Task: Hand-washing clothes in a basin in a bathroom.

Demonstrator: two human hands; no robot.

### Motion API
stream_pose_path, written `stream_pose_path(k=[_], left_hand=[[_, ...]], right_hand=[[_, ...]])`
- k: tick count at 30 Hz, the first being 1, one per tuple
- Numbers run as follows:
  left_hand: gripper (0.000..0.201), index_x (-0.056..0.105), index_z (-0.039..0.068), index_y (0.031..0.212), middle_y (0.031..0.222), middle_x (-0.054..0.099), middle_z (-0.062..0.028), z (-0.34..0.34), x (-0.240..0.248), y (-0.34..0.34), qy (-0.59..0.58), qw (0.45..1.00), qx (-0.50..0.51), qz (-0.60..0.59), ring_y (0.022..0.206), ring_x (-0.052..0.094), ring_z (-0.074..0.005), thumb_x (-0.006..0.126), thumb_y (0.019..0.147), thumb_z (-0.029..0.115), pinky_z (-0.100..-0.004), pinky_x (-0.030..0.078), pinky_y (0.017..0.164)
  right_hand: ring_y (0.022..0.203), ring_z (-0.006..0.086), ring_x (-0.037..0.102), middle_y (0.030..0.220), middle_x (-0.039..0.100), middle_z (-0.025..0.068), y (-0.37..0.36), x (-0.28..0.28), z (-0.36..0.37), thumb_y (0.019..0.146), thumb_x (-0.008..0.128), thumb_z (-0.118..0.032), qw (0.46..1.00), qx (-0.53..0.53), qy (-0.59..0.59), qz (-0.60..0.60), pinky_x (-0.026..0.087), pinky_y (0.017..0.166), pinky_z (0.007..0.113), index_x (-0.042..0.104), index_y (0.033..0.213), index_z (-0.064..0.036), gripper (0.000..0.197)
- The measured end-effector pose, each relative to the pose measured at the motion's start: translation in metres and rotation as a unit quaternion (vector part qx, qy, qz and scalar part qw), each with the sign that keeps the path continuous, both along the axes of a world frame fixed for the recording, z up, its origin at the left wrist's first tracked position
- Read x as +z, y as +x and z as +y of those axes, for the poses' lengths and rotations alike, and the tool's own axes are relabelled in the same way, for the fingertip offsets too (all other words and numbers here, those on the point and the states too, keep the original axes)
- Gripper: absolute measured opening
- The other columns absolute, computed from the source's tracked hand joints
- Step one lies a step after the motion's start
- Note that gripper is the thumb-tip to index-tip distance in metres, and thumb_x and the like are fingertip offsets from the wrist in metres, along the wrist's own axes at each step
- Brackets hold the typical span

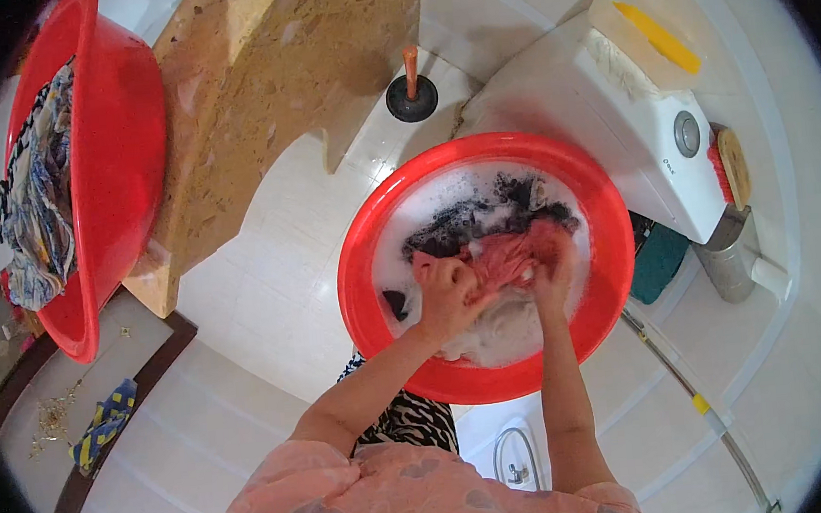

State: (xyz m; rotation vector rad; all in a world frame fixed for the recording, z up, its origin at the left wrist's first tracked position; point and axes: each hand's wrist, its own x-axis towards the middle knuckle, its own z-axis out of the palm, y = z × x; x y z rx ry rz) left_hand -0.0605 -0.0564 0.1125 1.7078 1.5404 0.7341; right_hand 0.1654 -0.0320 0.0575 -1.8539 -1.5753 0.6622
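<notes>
A wide red basin holds sudsy water and wet laundry. Over its middle, my left hand is closed on a bunched pinkish-red cloth. My right hand grips the other end of this same cloth, its fingers slightly blurred and partly sunk in the folds. Beyond both hands lies a dark garment, half covered by foam. A pale cloth shows at the near side of the water. What lies deeper under the suds is hidden.
Patterned clothes fill a second red basin at the upper left, beside a brown stone counter. A plunger stands beyond my basin. To the right are a white tank-like fixture, a scrub brush and a long pole.
</notes>
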Motion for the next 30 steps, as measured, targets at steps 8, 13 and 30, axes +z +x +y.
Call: stream_pose_path(k=[8, 13, 30], left_hand=[[0.06, 0.057, 0.022, 0.121, 0.12, 0.049, -0.0083, 0.008, -0.034, 0.033, 0.063, 0.982, -0.058, 0.166, 0.113, 0.045, -0.0321, 0.076, 0.066, 0.035, -0.0601, 0.032, 0.094], [0.056, 0.056, 0.026, 0.123, 0.135, 0.043, -0.011, -0.004, -0.082, 0.033, -0.147, 0.968, -0.044, 0.201, 0.121, 0.042, -0.0341, 0.072, 0.07, 0.037, -0.0642, 0.03, 0.094], [0.05, 0.058, 0.008, 0.119, 0.116, 0.061, -0.0203, 0.033, -0.114, 0.028, -0.22, 0.967, -0.096, 0.081, 0.108, 0.057, -0.0405, 0.058, 0.081, 0.041, -0.0494, 0.044, 0.094]], right_hand=[[0.123, 0.0493, 0.038, 0.138, 0.039, 0.0272, -0.004, -0.046, 0.012, 0.076, 0.068, -0.032, 0.953, 0.129, -0.245, -0.127, 0.033, 0.104, 0.051, 0.053, 0.128, -0.0152, 0.056], [0.12, 0.0456, 0.044, 0.134, 0.044, 0.0271, -0.05, -0.028, -0.008, 0.077, 0.068, -0.028, 0.982, 0.012, -0.109, -0.153, 0.038, 0.098, 0.052, 0.052, 0.129, -0.0102, 0.057], [0.057, 0.0357, 0.061, 0.06, 0.059, 0.0145, -0.086, -0.049, 0.018, 0.079, 0.066, -0.028, 0.984, -0.038, -0.165, -0.058, 0.05, 0.057, 0.047, 0.06, 0.077, -0.0052, 0.024]])
